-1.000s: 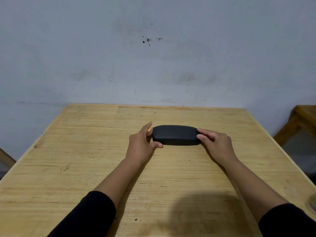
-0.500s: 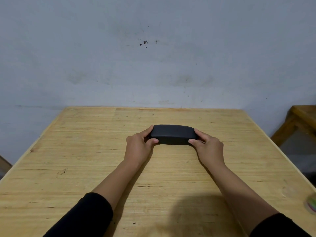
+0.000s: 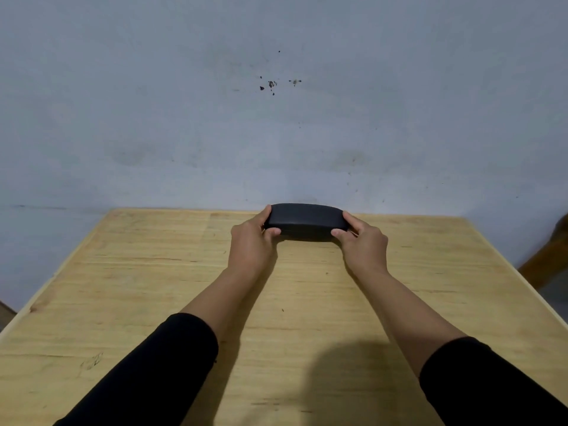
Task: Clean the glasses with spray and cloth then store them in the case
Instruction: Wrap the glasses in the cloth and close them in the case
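A closed black glasses case (image 3: pixel 304 221) is held near the far edge of the wooden table (image 3: pixel 153 287); whether it touches the tabletop I cannot tell. My left hand (image 3: pixel 252 241) grips its left end, thumb on the front and fingers over the top. My right hand (image 3: pixel 362 241) grips its right end the same way. The lid is down, so nothing inside shows. No glasses, spray bottle or cloth are in view.
A grey wall (image 3: pixel 276 118) rises right behind the table's far edge. A piece of brown wooden furniture (image 3: pixel 550 256) stands off the table's right side.
Both hands have tightened on the case ends and carried it away from me, from the middle of the table toward the far edge by the wall.
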